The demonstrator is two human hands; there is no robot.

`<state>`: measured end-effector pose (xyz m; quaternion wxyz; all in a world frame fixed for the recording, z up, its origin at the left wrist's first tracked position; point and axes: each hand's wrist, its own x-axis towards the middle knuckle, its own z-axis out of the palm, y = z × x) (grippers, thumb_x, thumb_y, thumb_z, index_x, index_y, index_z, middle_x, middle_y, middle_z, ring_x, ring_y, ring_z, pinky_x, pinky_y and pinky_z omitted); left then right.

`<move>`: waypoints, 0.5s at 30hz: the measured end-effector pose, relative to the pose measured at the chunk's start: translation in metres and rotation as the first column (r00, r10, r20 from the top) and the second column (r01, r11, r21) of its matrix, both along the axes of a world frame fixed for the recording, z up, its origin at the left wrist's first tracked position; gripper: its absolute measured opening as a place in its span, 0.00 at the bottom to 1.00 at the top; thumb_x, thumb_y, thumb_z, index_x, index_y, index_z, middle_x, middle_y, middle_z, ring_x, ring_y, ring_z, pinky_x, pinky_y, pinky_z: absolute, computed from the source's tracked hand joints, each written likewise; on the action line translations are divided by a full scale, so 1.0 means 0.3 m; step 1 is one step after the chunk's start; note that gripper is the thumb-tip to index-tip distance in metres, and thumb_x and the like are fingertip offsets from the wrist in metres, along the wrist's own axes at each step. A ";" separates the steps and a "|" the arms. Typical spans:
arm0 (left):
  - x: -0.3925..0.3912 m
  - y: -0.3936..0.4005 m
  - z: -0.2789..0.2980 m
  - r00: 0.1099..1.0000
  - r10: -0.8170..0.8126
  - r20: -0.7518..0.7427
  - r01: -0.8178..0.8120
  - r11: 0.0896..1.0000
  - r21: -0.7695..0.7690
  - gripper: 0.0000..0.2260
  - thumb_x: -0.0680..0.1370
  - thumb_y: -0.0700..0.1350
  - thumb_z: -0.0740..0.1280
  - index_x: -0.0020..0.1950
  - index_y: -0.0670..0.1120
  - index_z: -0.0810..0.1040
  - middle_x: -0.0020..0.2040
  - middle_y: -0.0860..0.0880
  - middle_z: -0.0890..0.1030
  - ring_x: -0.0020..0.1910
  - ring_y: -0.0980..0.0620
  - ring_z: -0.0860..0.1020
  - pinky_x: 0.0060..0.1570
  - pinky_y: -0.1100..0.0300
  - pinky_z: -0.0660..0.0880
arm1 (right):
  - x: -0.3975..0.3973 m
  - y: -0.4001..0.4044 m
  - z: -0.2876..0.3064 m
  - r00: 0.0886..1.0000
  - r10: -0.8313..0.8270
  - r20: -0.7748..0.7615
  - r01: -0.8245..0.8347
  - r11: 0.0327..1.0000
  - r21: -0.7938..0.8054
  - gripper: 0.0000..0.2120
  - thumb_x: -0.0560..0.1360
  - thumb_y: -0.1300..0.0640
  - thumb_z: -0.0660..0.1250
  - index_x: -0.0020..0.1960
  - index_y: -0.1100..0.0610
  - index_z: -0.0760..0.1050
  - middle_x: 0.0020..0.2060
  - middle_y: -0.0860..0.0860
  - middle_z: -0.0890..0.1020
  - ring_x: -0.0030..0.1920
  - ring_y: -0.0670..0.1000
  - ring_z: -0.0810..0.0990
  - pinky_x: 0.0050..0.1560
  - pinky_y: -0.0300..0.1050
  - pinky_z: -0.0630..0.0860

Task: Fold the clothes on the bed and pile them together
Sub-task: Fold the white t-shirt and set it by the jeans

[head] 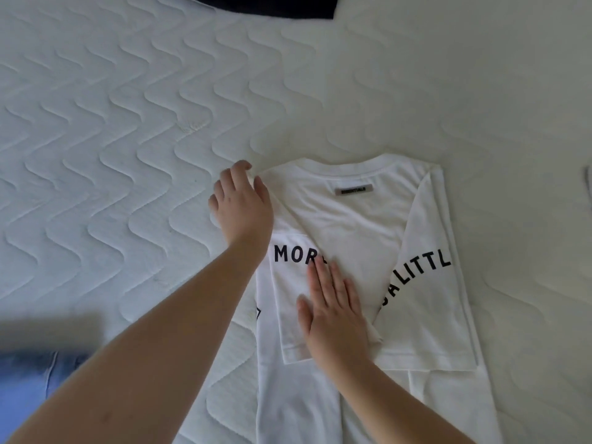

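A white T-shirt (pixel 362 225) with black lettering lies back-up on the white quilted mattress (pixel 128 139), both sides folded in over the middle and a grey label under the collar. My left hand (pixel 242 206) rests at the shirt's upper left shoulder corner, fingers curled at the edge of the cloth; whether it pinches the fabric is unclear. My right hand (pixel 333 312) lies flat, fingers together, pressing on the folded-in left sleeve near the shirt's centre.
A dark navy garment (pixel 266 6) lies at the top edge of the view. Blue denim (pixel 35 376) shows at the lower left edge. A sliver of grey cloth (pixel 588 184) peeks in at the right edge.
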<state>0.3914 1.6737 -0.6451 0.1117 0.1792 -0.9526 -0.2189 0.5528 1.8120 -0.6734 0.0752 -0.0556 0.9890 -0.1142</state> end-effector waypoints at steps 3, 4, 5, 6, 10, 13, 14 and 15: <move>0.169 0.075 0.028 0.978 -0.188 -0.096 0.194 0.979 0.059 0.16 0.82 0.44 0.57 0.69 0.45 0.71 0.66 0.47 0.75 0.68 0.46 0.70 0.69 0.49 0.63 | 0.005 0.056 0.045 0.998 -0.064 -0.016 0.063 0.995 -0.083 0.26 0.81 0.50 0.48 0.79 0.54 0.54 0.78 0.48 0.55 0.78 0.51 0.53 0.75 0.51 0.50; 0.235 0.102 0.022 0.970 -0.237 -0.060 0.239 0.970 0.043 0.18 0.82 0.46 0.56 0.71 0.44 0.70 0.69 0.46 0.73 0.72 0.46 0.68 0.72 0.48 0.62 | 0.015 0.093 0.058 0.995 -0.086 -0.054 0.081 0.993 -0.088 0.26 0.82 0.50 0.49 0.79 0.54 0.54 0.78 0.48 0.55 0.78 0.50 0.52 0.75 0.50 0.49; 0.304 0.132 0.013 0.960 -0.280 -0.008 0.280 0.960 0.014 0.20 0.83 0.47 0.54 0.74 0.44 0.68 0.73 0.45 0.70 0.75 0.46 0.64 0.74 0.47 0.59 | 0.031 0.137 0.069 0.991 -0.096 -0.089 0.090 0.993 -0.075 0.26 0.82 0.51 0.49 0.79 0.54 0.53 0.78 0.49 0.55 0.78 0.50 0.51 0.76 0.50 0.49; 0.375 0.164 0.003 0.944 -0.327 0.043 0.328 0.944 -0.018 0.22 0.83 0.50 0.52 0.76 0.44 0.65 0.75 0.45 0.67 0.77 0.46 0.61 0.76 0.47 0.56 | 0.047 0.185 0.078 0.989 -0.099 -0.111 0.095 0.994 -0.049 0.26 0.82 0.50 0.49 0.79 0.54 0.53 0.79 0.49 0.55 0.78 0.50 0.51 0.76 0.50 0.48; 0.627 0.292 -0.081 0.809 -0.542 0.228 0.574 0.812 -0.105 0.26 0.83 0.56 0.49 0.80 0.47 0.58 0.80 0.45 0.57 0.79 0.46 0.54 0.76 0.46 0.53 | 0.114 0.330 0.041 0.998 -0.070 0.005 0.070 0.995 0.070 0.28 0.81 0.46 0.47 0.79 0.53 0.52 0.78 0.50 0.53 0.78 0.51 0.52 0.77 0.51 0.46; 0.687 0.324 -0.148 0.760 -0.553 0.340 0.625 0.765 -0.154 0.26 0.83 0.57 0.47 0.80 0.49 0.56 0.80 0.47 0.52 0.79 0.47 0.52 0.76 0.45 0.53 | 0.136 0.365 -0.004 0.997 -0.011 0.072 0.002 0.993 0.117 0.28 0.80 0.44 0.44 0.78 0.53 0.49 0.78 0.49 0.51 0.78 0.51 0.51 0.76 0.49 0.45; 0.682 0.327 -0.152 0.762 -0.538 0.360 0.618 0.770 -0.159 0.26 0.83 0.56 0.46 0.80 0.50 0.55 0.80 0.47 0.52 0.79 0.47 0.51 0.76 0.44 0.54 | 0.137 0.368 -0.004 0.998 -0.026 0.057 0.019 0.993 0.113 0.28 0.81 0.45 0.44 0.78 0.54 0.50 0.78 0.50 0.53 0.78 0.51 0.52 0.76 0.49 0.46; 0.678 0.326 -0.149 0.763 -0.531 0.369 0.616 0.770 -0.165 0.26 0.83 0.56 0.46 0.81 0.50 0.54 0.81 0.47 0.51 0.79 0.47 0.50 0.76 0.44 0.54 | 0.142 0.371 0.001 0.998 -0.052 0.033 0.048 0.994 0.102 0.28 0.81 0.46 0.45 0.78 0.55 0.52 0.78 0.50 0.55 0.78 0.51 0.53 0.76 0.50 0.48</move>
